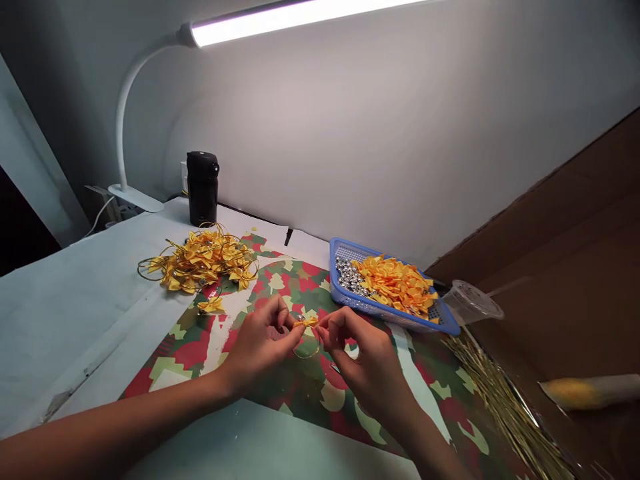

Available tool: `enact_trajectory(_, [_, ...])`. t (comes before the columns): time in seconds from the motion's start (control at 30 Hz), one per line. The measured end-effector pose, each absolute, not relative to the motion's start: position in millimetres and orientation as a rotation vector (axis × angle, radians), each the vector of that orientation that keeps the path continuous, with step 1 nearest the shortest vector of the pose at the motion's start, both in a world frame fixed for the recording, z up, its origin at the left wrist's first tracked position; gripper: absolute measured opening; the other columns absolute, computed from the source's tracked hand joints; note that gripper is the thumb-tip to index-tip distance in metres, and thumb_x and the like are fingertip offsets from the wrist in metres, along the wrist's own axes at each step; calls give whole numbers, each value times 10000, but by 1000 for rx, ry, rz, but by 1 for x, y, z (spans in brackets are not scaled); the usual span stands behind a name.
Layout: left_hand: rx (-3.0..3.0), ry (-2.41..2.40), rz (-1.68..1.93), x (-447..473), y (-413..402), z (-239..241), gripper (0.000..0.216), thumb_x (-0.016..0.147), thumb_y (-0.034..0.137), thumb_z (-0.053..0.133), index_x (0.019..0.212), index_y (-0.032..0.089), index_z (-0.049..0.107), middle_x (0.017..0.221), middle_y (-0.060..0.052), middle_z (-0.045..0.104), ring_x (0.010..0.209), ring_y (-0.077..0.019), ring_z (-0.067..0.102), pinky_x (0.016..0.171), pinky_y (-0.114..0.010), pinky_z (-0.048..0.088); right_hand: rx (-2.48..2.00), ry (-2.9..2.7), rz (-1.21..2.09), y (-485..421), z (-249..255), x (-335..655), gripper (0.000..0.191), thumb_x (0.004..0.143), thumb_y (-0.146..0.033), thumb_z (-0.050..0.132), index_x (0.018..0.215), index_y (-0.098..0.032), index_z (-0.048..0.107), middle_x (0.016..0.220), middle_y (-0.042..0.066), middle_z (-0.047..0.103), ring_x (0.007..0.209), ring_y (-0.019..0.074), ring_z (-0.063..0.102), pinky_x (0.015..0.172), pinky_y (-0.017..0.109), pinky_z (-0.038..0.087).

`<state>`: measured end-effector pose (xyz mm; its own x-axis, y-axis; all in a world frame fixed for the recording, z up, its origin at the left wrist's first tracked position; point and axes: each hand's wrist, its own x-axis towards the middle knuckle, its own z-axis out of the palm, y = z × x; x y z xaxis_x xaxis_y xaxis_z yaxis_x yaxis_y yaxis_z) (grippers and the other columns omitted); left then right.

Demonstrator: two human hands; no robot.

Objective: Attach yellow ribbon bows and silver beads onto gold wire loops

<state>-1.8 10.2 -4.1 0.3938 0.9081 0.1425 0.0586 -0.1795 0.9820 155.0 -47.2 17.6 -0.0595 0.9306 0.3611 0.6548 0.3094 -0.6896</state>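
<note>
My left hand and my right hand meet over a camouflage-patterned sheet. Both pinch a small yellow ribbon bow between thumb and fingertips. A thin gold wire loop hangs from the bow between the hands. A pile of yellow bows with gold loops lies at the far left of the sheet, and one single bow lies just in front of it.
A blue basket holds loose yellow bows and small silver beads. A clear plastic cup lies beside it. Gold wire strands lie at the right. A black canister and a white desk lamp stand at the back.
</note>
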Motion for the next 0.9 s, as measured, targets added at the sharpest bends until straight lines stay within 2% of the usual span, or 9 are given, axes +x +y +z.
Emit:
enact_trajectory(0.3, [1526,870,973,-2,10,-5,339,777,293,591,637,224,290,571,79,455,524,-94,427,501,-212,331,-1399,-1794,408,-53,16,155,219,871,-131,473,702,-238,383,695,1,587,583,140,495,541,238,405])
enact_trajectory(0.67, [1550,852,935,-2,8,-9,321,784,260,589,664,227,292,608,76,492,549,-93,429,535,-232,327,-1288,-1675,397,-47,13,153,219,882,-101,449,709,-229,413,756,-2,581,731,134,581,650,219,485])
enact_trajectory(0.9, [1483,825,927,-3,8,-10,339,787,296,596,673,226,284,625,71,485,572,-95,452,536,-224,355,-1309,-1659,348,-48,14,154,222,864,-73,458,709,-226,417,756,-9,580,684,120,553,597,195,454])
